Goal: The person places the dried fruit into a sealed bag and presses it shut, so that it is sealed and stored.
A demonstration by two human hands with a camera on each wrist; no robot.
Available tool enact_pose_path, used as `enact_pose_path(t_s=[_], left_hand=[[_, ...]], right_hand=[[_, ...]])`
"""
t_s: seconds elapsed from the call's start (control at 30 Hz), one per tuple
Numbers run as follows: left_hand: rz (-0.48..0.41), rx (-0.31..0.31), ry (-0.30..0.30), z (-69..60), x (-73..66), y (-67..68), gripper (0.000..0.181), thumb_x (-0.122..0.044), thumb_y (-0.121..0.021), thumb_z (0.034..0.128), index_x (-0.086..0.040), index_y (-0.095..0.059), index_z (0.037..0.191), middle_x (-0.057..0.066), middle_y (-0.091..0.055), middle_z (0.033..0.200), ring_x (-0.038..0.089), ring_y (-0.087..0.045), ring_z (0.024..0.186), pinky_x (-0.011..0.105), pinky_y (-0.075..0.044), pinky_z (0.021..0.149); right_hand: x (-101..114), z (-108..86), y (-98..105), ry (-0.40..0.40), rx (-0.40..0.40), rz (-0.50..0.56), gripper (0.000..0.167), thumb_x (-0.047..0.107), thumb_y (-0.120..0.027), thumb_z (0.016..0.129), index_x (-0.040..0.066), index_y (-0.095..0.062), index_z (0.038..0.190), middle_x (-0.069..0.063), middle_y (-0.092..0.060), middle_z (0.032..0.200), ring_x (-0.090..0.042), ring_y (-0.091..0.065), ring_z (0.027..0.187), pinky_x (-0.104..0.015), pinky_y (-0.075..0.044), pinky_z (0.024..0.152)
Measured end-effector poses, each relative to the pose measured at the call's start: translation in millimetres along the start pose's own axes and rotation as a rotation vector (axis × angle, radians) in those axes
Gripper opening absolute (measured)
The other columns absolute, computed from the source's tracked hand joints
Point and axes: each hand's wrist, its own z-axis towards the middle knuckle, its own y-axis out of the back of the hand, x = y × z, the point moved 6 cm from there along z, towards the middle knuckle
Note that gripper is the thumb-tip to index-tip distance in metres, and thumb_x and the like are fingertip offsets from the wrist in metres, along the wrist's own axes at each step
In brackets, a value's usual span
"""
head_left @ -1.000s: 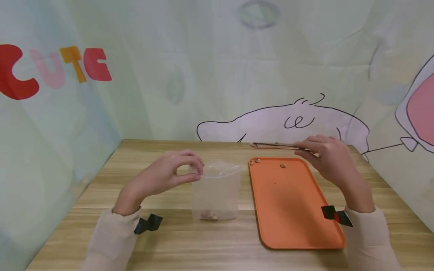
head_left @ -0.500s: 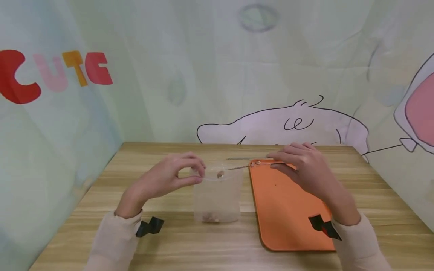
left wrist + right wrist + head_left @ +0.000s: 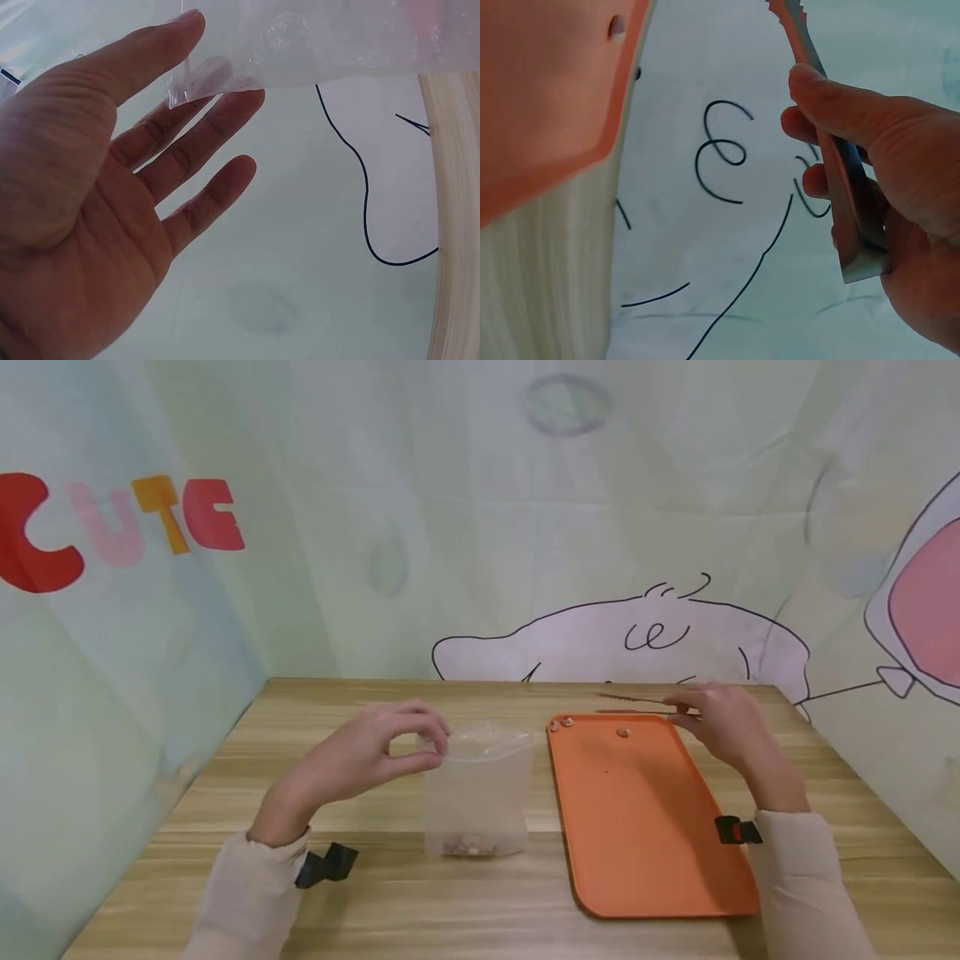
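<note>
My left hand pinches the upper left edge of a clear zip bag between thumb and index finger. The bag stands upright with its mouth parted, and small brownish pieces lie at its bottom. In the left wrist view, the other fingers stay spread below the plastic. Metal tongs are gripped in my right hand above the far end of an orange tray. Their arms stand apart with nothing visible between them. The right wrist view shows fingers and thumb around the tongs.
A few small nut-like pieces remain on the tray, one piece near the far middle and others at the far left corner. The wooden table meets a printed cloth wall at the back and sides.
The tongs carried a small brown piece over the bag's mouth half a second ago. Now they are back right above the tray's far end, without it. The left hand stayed on the bag.
</note>
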Motion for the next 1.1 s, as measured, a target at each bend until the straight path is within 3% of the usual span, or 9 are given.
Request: enact_pose_path(t_s=[0.33,0.5,0.6,0.73,0.93,1.1], left_hand=[[0.003,-0.006,-0.008,-2.1,2.0,1.5,0.009,-0.015,-0.074,0.0926,-0.021,-0.069,0.097,-0.008,-0.065,0.112,0.007,-0.061,0.093,0.029,-0.051,0.073],[0.004,-0.008,-0.007,-1.5,2.4,1.2,0.010,-0.014,-0.074,0.0921,-0.021,-0.069,0.097,-0.008,-0.065,0.111,0.007,-0.061,0.092,0.029,-0.051,0.074],[0.002,-0.006,-0.006,-0.7,2.5,0.6,0.010,-0.014,-0.074,0.0921,-0.021,-0.069,0.097,-0.009,-0.065,0.111,0.007,-0.061,0.092,0.029,-0.051,0.075],[0.003,-0.005,-0.011,0.2,2.4,-0.2,0.010,-0.015,-0.074,0.0924,-0.022,-0.069,0.097,-0.010,-0.065,0.110,0.007,-0.060,0.092,0.029,-0.050,0.074],[-0.004,-0.006,-0.013,-0.1,0.7,-0.4,0.010,-0.015,-0.074,0.0926,-0.023,-0.068,0.097,-0.009,-0.065,0.111,0.007,-0.060,0.094,0.027,-0.051,0.071],[-0.005,-0.006,-0.032,1.7,-2.6,-3.3,0.010,-0.015,-0.074,0.0925,-0.022,-0.069,0.098,-0.008,-0.065,0.112,0.009,-0.062,0.096,0.028,-0.052,0.073]], right_hand=[[-43,-15.3,-40,-0.161,0.237,-0.006,0.017,0.017,-0.078,0.088,0.009,-0.078,0.103,-0.007,-0.074,0.090,-0.024,-0.066,0.078,-0.039,-0.048,0.059],[-52,-19.8,-49,-0.217,0.260,0.009,0.017,0.018,-0.075,0.091,0.010,-0.078,0.105,-0.019,-0.072,0.105,-0.029,-0.065,0.078,-0.040,-0.046,0.056],[-48,-18.5,-42,-0.191,0.200,0.015,0.017,0.018,-0.074,0.091,0.008,-0.078,0.104,-0.019,-0.073,0.103,-0.030,-0.066,0.077,-0.043,-0.047,0.057],[-26,-10.4,-9,-0.110,0.021,0.035,0.016,0.015,-0.076,0.088,0.007,-0.078,0.102,-0.013,-0.074,0.091,-0.024,-0.062,0.066,-0.039,-0.045,0.054],[38,0.0,52,0.115,-0.301,0.071,0.020,0.009,-0.084,0.079,0.014,-0.080,0.098,0.003,-0.071,0.081,-0.012,-0.052,0.060,-0.032,-0.040,0.052],[91,-3.3,75,0.312,-0.413,0.119,0.025,0.007,-0.085,0.074,0.011,-0.080,0.098,0.001,-0.073,0.082,-0.014,-0.060,0.067,-0.035,-0.040,0.062]])
